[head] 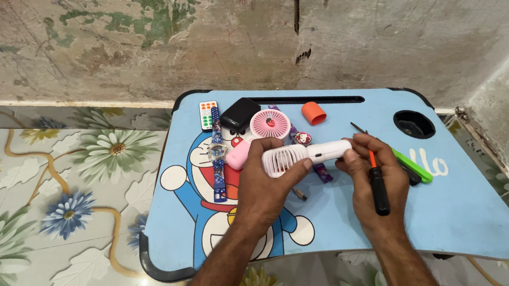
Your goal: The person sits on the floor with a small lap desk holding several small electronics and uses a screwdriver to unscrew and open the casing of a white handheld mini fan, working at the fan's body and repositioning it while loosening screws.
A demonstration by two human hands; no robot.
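**Small fan held over a cluttered blue worktop**

Against a peeling, stained wall, a low blue worktop [472, 216] with a cartoon cat printed on it sits on a flower-patterned floor [47, 195]. Seen from the head camera, the left hand [265, 187] has its grip closed round the grille end of a white handheld fan [305, 155], thumb beneath and fingers over the top, holding it level just above the surface. The right hand [373, 179] steadies the fan's handle with its fingertips while its grip is also closed on a screwdriver [376, 179] with a black handle and orange collar, the shaft pointing away toward the wall.

Behind the fan lie a pink round fan [270, 123], a black pouch [240, 114], a small white remote [208, 114], a blue-strapped watch [217, 158], a pink case [238, 155] and an orange cap [313, 113]. A green tool [413, 165] rests just right of the right hand, near the cup recess [414, 124].
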